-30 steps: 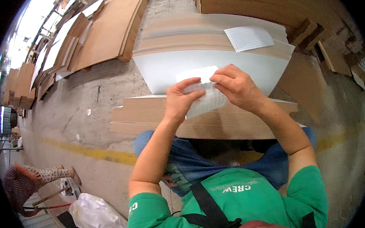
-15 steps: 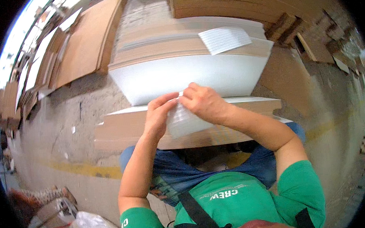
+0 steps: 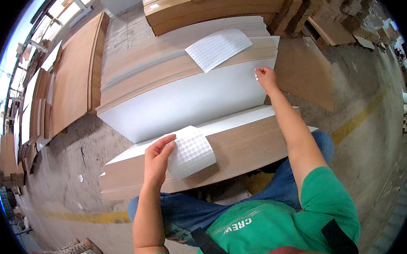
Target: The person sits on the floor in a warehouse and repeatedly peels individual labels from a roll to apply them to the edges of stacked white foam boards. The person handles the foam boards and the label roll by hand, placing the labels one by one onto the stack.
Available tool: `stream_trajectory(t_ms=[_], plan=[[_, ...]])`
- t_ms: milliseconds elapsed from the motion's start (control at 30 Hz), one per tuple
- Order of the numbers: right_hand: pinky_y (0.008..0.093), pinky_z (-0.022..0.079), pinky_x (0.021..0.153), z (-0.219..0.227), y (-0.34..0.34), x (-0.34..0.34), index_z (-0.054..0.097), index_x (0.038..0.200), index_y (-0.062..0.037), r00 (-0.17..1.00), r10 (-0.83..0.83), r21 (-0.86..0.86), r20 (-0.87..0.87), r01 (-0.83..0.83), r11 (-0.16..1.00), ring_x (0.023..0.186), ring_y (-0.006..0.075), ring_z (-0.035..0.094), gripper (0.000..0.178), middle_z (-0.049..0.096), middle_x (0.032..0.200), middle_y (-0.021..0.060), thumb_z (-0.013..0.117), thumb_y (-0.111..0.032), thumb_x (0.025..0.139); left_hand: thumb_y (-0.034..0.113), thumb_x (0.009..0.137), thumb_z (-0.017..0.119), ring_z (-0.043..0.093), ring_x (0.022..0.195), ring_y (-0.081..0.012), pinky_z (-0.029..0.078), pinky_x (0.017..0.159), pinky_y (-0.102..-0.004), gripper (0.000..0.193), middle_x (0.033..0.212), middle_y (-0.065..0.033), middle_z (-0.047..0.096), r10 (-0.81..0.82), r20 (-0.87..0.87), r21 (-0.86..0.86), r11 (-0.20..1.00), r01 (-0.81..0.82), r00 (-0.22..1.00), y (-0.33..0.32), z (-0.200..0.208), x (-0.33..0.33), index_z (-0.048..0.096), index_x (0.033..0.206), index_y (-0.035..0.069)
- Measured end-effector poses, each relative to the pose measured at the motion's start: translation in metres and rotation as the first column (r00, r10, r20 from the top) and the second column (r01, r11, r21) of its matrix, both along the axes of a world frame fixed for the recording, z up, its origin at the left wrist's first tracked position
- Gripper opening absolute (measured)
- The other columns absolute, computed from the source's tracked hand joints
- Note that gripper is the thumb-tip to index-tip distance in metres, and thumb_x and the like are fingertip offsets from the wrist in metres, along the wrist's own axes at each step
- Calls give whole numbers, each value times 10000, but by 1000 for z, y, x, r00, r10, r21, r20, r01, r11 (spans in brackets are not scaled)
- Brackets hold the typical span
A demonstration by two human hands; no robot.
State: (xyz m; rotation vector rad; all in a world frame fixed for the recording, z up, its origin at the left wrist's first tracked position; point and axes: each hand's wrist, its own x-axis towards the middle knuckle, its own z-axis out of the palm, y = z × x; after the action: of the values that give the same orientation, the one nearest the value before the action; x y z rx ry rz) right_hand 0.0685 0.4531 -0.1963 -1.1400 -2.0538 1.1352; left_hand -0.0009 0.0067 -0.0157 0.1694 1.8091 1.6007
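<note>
My left hand [image 3: 158, 159] pinches a white sheet of round stickers [image 3: 191, 148] by its upper left edge. The sheet curls a little above the near stack of brown-edged boards [image 3: 250, 140]. Out to the far right, my right hand [image 3: 267, 79] is closed, with a small strip of white stickers [image 3: 256, 74] at its fingertips. That hand is by the right end of a large white panel [image 3: 188, 98], which leans at the front of the far stack; I cannot tell whether they touch. On that stack lies a printed white sheet [image 3: 218, 48] with rows of small marks.
Brown cardboard boxes [image 3: 215, 9] stand behind the stacks. Large brown boards [image 3: 74, 76] lean at the left. A flat cardboard piece [image 3: 304, 73] lies on the floor at the right. A yellow line [image 3: 86, 217] crosses the floor.
My hands were together at the sticker sheet; now they are apart. My right hand has gone far right with the small strip, while my left keeps the sheet. The view has shifted.
</note>
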Motion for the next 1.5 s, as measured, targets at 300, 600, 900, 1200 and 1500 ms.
stream_trajectory(t_ms=[300,600,900,1200,1500], plan=[[325,454,584,16,0,4,621,760,-43,955,-95,320,280,0,947,633,223,583,262,620,704,106,672,-297,724,82,798,581,553,791,-101,448,713,-221,249,917,-70,619,10,-4,-57,998,-11,1000,-2,-3,2,598,1032,-2],[281,430,557,25,66,13,608,825,-25,977,-212,-281,-14,200,939,643,137,531,279,606,764,53,687,-276,732,78,789,598,555,814,-114,447,730,-232,232,928,-77,619,-17,5,-43,999,18,1000,1,2,-2,608,1007,0],[314,468,634,9,64,-14,651,828,-17,966,-259,-126,-12,255,959,698,199,595,250,641,786,120,671,-237,711,39,774,580,549,878,-154,417,799,-259,259,963,-107,607,0,-108,9,1000,1,994,-9,2,-7,584,1020,-41],[319,428,463,24,74,-11,639,661,-52,935,-244,-60,257,267,962,538,162,546,151,594,613,66,655,-202,659,30,771,582,560,839,-148,424,781,-254,258,950,-110,611,-21,-83,-10,1000,20,996,-8,3,-6,583,1018,-43],[213,305,375,51,74,47,500,578,-167,999,42,-658,20,-19,753,420,63,381,201,437,510,-45,603,-293,696,34,759,604,542,901,-145,409,812,-255,265,987,-95,600,47,-159,53,998,-39,986,-14,7,-8,586,1014,-35]])
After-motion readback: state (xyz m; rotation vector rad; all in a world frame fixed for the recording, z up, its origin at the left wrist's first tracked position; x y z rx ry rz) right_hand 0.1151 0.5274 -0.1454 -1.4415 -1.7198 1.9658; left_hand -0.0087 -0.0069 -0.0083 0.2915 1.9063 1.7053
